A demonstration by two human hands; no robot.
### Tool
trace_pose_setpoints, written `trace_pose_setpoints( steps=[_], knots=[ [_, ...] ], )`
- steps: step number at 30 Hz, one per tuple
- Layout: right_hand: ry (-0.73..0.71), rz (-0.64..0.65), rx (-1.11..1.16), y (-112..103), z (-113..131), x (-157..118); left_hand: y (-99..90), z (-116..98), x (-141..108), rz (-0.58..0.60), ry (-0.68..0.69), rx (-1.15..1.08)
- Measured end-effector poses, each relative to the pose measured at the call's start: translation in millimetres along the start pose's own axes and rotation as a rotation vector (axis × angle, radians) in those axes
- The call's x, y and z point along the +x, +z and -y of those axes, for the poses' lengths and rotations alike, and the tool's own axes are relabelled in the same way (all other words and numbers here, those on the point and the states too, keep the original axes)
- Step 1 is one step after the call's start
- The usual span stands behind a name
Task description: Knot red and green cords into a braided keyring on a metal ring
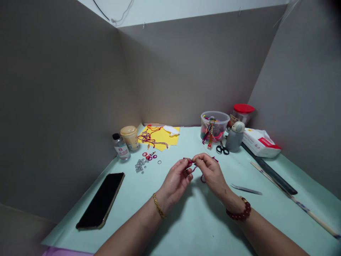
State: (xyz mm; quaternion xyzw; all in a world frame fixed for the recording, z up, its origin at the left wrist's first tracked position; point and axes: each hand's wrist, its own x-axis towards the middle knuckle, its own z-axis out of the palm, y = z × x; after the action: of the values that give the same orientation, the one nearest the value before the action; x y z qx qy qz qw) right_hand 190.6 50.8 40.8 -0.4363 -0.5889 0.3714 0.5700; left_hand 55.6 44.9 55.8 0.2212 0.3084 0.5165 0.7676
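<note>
A: What are the hands doing?

B: The left hand [176, 180] and right hand [210, 172] are pinching a thin dark-red cord [190, 162], both grips clamped on it, just above the pale green worktop [170, 227].

A: Anything close by?

B: Black-handled scissors [222, 149] are lying at one o'clock from the hands

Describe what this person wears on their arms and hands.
The arms show no sleeves, and the hands no gloves. The left hand has a gold chain bracelet at the wrist; the right hand has a bracelet of round dark red beads.
</note>
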Motion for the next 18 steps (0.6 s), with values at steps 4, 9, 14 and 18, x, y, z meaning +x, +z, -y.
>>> trace_pose_setpoints(
  steps=[4, 9, 14, 18],
  knots=[
    [0.025, 0.001, -0.062, 1.8, 3.2, -2.6, 1.1, 0.0, 0.4, -0.02, 0.009, -0.017],
    [-0.038, -0.007, -0.063, 0.9, 2.2, -1.8, 0.6, 2.0, 1.2, -0.015, -0.012, -0.024],
    [-0.248, 0.005, -0.098, 2.9, 2.3, -1.4, 0.4, 1.0, 3.6, -0.056, -0.032, -0.05],
    [-0.298, 0.035, -0.172, 5.4, 2.6, -3.0, -2.3, 0.6, 5.9, -0.067, 0.005, 0.024]
  ],
)
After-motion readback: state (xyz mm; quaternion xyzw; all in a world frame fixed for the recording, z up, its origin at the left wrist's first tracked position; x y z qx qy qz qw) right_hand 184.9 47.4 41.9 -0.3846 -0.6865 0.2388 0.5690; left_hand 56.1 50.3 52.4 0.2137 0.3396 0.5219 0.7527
